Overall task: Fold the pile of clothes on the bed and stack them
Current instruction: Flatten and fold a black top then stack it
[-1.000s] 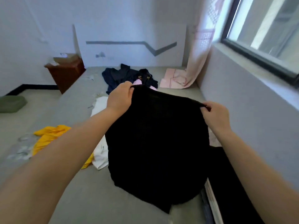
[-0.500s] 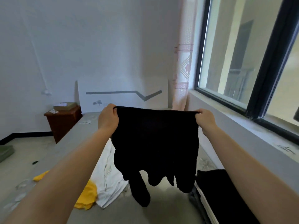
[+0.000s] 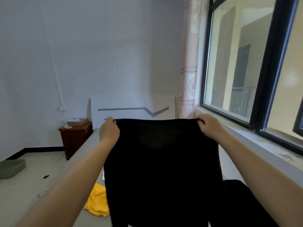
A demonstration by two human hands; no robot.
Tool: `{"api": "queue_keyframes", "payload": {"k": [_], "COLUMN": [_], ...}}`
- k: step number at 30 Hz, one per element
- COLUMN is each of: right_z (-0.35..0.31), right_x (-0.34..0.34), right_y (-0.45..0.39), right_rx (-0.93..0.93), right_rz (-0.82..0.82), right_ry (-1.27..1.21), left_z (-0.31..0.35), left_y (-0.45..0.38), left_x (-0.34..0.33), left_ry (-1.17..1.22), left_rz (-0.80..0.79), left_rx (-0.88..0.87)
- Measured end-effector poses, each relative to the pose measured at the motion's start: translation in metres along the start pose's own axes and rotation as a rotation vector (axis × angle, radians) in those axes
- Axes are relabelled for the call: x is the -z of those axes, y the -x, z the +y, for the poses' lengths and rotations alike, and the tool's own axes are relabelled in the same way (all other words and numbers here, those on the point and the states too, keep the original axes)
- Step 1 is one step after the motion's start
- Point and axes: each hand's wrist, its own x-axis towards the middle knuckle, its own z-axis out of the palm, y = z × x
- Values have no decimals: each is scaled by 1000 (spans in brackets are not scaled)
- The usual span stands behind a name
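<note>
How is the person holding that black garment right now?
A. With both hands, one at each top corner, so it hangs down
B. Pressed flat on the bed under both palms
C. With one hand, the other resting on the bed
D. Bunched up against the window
A: the left hand and the right hand each grip a top corner of the black garment, which hangs spread between them.

No readable text, labels or numbers anywhere.
</note>
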Motion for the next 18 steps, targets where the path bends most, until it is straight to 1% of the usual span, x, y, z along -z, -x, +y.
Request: {"api": "queue_keyframes", "payload": {"k": [4, 6, 7, 8, 10, 11, 12, 14, 18], "right_z": [4, 7, 6, 5, 4, 4, 3, 3, 3], "right_x": [-11, -22, -27, -34, -47, -52, -55, -58, -62], "right_y": [-3, -7, -9, -11, -14, -15, -18, -24, -42], "right_rx": [47, 51, 55, 71, 106, 130, 148, 188, 259], "right_rz": [26, 84, 153, 248, 435, 494, 515, 564, 638], "right_ry": [26, 29, 31, 43, 67, 99, 139, 201, 268], "left_z": [-20, -26, -27, -28, -30, -33, -33, -33, -37], "left_y": [-2, -8, -10, -13, -19, -25, -31, -43, -58], "left_x": [9, 11, 13, 15, 16, 16, 17, 20, 24], "left_ry": [-188, -273, -295, -337, -500, -578, -620, -685, -720], "left_rz": [-4, 11, 51, 79, 53, 51, 47, 115, 217], "left_rx": [-141, -208, -275, -388, -563, -597, -602, -635, -687]}}
